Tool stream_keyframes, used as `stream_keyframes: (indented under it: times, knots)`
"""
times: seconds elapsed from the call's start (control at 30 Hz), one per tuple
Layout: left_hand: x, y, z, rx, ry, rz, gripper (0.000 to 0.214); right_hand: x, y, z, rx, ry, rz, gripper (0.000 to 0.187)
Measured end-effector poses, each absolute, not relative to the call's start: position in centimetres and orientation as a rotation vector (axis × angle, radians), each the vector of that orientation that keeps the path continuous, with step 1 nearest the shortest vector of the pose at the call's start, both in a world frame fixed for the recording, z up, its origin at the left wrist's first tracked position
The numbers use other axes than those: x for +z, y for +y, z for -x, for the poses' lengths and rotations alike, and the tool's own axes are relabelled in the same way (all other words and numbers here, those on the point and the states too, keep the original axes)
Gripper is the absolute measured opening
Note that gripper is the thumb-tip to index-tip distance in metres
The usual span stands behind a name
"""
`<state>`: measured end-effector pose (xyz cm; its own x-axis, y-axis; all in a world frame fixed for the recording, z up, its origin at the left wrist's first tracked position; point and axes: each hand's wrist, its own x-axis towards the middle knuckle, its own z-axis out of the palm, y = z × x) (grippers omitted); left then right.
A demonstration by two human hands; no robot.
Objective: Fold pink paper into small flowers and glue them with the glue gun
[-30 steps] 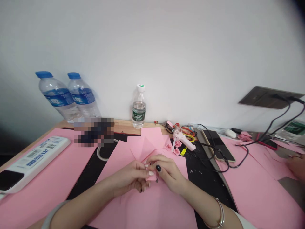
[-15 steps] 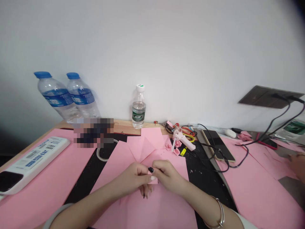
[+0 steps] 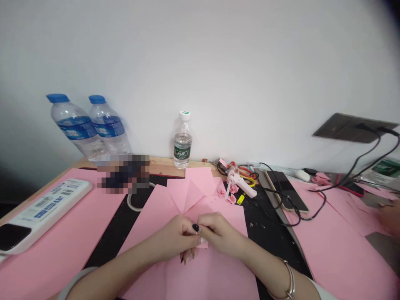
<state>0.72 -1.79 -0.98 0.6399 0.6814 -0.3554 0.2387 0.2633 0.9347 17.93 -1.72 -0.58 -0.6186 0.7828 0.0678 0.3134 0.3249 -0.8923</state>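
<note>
Where fingers pinch, pink paper mostly hidden

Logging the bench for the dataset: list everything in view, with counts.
Large water bottles: 2, clear, blue caps, by wall, left.
Small water bottle: 1, clear, green label, by wall, centre.
Power strip: 1, white, desk left.
Pink paper sheets: several, pink, across desk.
Paper roses: several, pink, back of desk.
Glue gun: 1, pink and white, beside roses.
Phone: 1, black, right.
Cables: several, black, right.
Other person's hand: 1, far right edge.
Folded paper piece: 1, pink, between hands.
Left hand: 1, pinching it.
Right hand: 1, pinching it.
</note>
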Motion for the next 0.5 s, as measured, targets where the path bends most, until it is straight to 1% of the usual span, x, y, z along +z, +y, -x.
stream_keyframes:
  times: [0.13,0.27,0.37,0.5]
  knots:
    - [-1.2,-1.7,-0.7,0.352,0.848,-1.298,0.03,-1.1,-1.8,-17.9,1.346,-1.979,0.971,0.044]
    - [-1.0,-1.5,-0.9,0.459,0.861,-1.236,0.036,-1.7,-1.4,-17.8,1.3,-1.687,1.028,0.047]
    - [-0.8,-1.3,-0.9,0.582,0.884,-1.231,0.037,-1.8,-1.1,-17.6,1.343,-1.475,1.03,0.04]
    - [-0.5,-1.2,-1.0,0.704,0.927,-1.226,0.037,-1.4,-1.2,-17.2,1.404,-1.354,0.985,0.024]
